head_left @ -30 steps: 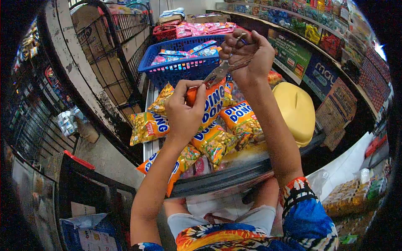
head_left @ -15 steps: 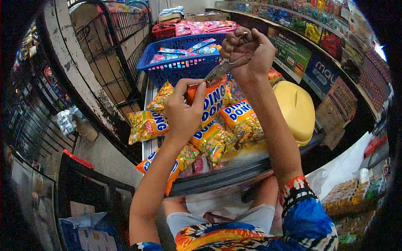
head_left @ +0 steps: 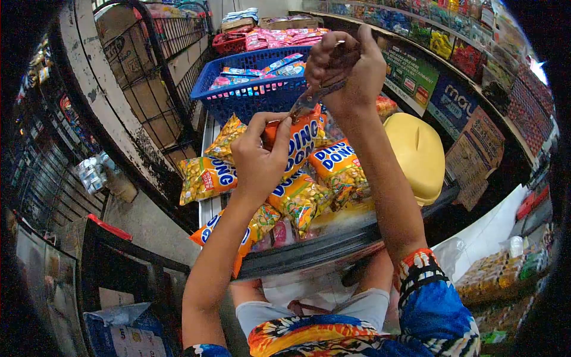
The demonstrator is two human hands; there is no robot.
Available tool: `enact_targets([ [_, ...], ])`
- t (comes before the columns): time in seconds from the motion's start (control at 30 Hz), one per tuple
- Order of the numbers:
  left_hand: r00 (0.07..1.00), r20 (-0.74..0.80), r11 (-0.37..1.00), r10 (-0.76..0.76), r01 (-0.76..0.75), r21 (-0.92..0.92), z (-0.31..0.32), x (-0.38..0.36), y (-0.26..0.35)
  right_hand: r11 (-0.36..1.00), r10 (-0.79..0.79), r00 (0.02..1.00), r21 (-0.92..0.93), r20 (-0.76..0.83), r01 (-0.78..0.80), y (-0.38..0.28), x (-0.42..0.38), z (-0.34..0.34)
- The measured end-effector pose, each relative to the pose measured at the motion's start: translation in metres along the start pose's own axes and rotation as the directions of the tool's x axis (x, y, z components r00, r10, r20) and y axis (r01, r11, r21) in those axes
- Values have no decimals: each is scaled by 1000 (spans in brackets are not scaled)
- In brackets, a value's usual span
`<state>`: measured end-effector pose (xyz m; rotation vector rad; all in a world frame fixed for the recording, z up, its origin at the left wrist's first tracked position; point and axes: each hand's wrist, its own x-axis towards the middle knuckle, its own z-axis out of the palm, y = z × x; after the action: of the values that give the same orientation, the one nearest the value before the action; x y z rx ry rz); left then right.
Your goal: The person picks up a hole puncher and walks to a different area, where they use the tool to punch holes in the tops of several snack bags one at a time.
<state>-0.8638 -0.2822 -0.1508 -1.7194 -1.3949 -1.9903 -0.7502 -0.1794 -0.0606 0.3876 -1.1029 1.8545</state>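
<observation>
My left hand [head_left: 262, 146] pinches the top edge of an orange Ding Dong snack bag [head_left: 304, 138], which hangs over other bags. In my right hand [head_left: 351, 74], raised above it, is a metal plier-like tool [head_left: 308, 102] with its jaws at the bag's top edge beside my left fingertips. My right fingers are curled around the handles and slightly blurred. Under and around the held bag lie several more Ding Dong bags, one at the left [head_left: 208, 178] and one at the right [head_left: 340, 166].
Behind the bags sits a blue basket [head_left: 238, 101] of sachets, with pink packets [head_left: 285, 38] beyond. A yellow container [head_left: 415, 157] stands right of my right forearm. Metal grilles [head_left: 172, 77] rise at the left, and stocked shelves [head_left: 440, 44] run along the right.
My right fingers have curled in closer around the tool's handles, and the handles look nearer each other. My left hand keeps its pinch on the bag. The whole view has shifted slightly.
</observation>
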Motion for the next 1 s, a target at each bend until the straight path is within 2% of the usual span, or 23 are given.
enact_targets([
  [0.07, 1000, 10, 1000, -15, 15, 4, -1, 1, 0, 969, -93, 983, -241, -159, 53, 2, -5, 23],
  [0.17, 997, -7, 996, -79, 78, -42, -1, 2, 0, 978, -75, 992, -202, -103, 53, 3, -3, 7],
  [0.23, 994, 48, 995, -102, 102, 1, -3, 2, 1, 980, -81, 988, -193, -131, 54, 2, -3, 5],
  [0.37, 998, 28, 998, -58, 58, -16, -2, 2, -1, 988, -94, 987, -134, -134, 75, 4, -2, 1],
  [0.43, 987, 54, 988, -154, 155, -5, -4, 2, 3, 988, -106, 981, -125, -161, 86, 5, -2, 3],
  [0.5, 989, 53, 990, -137, 139, -28, -3, 2, -1, 989, -116, 975, -117, -189, 95, 5, -3, 1],
  [0.57, 991, 50, 991, -122, 125, -50, -3, 2, -2, 996, -90, 993, 6, -70, 91, 5, -3, -7],
  [0.6, 992, 51, 992, -117, 119, -48, -3, 2, -3, 996, -90, 994, 6, -70, 90, 5, -3, -4],
  [0.67, 992, 52, 992, -112, 114, -46, -3, 1, -3, 996, -91, 977, -13, -191, 90, 6, -2, 2],
  [0.87, 986, 59, 984, -154, 158, -76, -3, 1, 4, 994, -106, 988, -7, -108, 106, 6, -4, -2],
  [1.0, 994, 20, 990, -106, 107, -89, -1, 1, 3, 994, -106, 986, -15, -125, 105, 5, -3, 0],
])
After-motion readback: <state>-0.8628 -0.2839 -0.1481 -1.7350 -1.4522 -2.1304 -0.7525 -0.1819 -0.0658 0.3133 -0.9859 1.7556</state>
